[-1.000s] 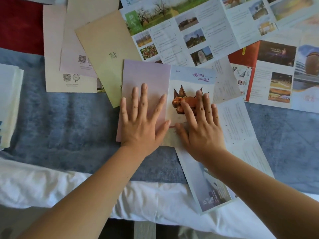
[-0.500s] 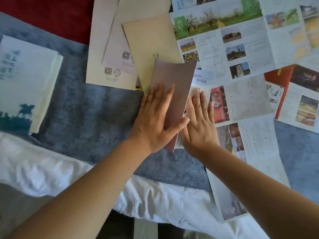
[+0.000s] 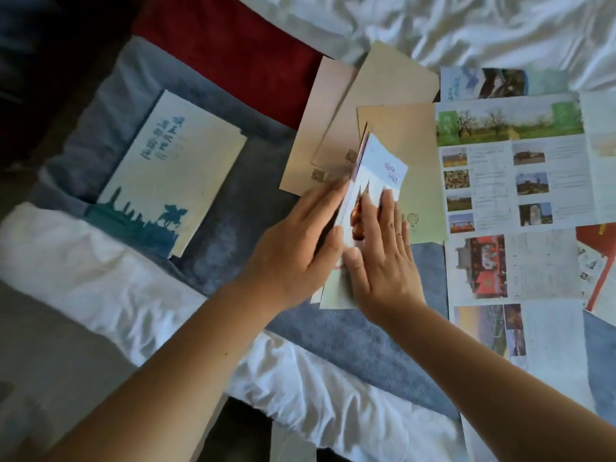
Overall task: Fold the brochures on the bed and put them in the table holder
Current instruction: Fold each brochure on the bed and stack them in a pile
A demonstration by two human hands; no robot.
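Left hand (image 3: 296, 248): fingers behind, thumb in front, pinching the half-folded brochure (image 3: 380, 168), which is tilted up off the blanket (image 3: 233, 201).
Right hand (image 3: 386, 265): fingers straight, pressing the brochure's front panel.
Done: we see one folded stack (image 3: 173, 168) on the blanket.
Remaining: several open sheets (image 3: 510, 168) (holder unseen).

A grey-blue plush blanket (image 3: 253, 195) lies across the middle of the view, running from the left edge towards the right. A dark red velvety cloth (image 3: 233, 51) adjoins its far edge. Beyond that, a crumpled white sheet (image 3: 466, 28) fills the top right. A rumpled white quilt edge (image 3: 100, 271) runs along the blanket's near side. Below it, at lower left, is a dull grey floor (image 3: 40, 361). The upper left corner is in deep shadow.
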